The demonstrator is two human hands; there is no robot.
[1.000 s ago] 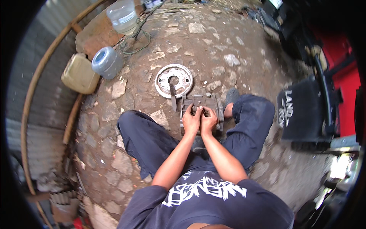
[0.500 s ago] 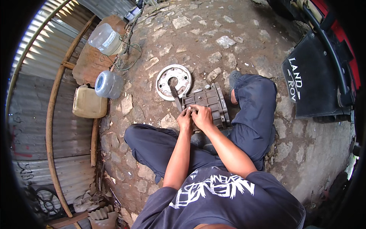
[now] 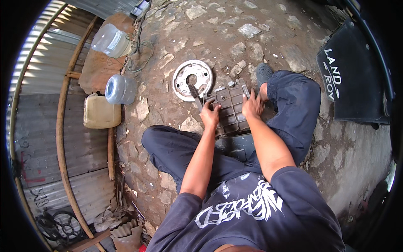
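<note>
A grey-brown metal casing (image 3: 231, 110) with a grid of raised ribs lies on the ground between my bent legs. My left hand (image 3: 210, 116) grips its left edge, thumb on top. On the opposite side, my right hand (image 3: 252, 106) holds the right edge by the flange. A dark brush-like tool (image 3: 194, 93) with a long narrow body leans past the casing's upper left corner, close to my left fingers. Its far end lies over a round whitish metal plate (image 3: 180, 80) with a central hole. My fingertips under the casing's edges are hidden.
Left stand a yellowish jerrycan (image 3: 102, 112), a blue-tinted water bottle (image 3: 122, 90) and a larger clear jug (image 3: 110, 41), near a thin cable (image 3: 147, 59). A corrugated metal wall (image 3: 50, 130) closes that side. A black mud flap (image 3: 361, 80) hangs at right over stony ground.
My hands were together at the casing's near left part and have moved apart. The right one now holds the right edge, the left one the left edge. The view has shifted slightly.
</note>
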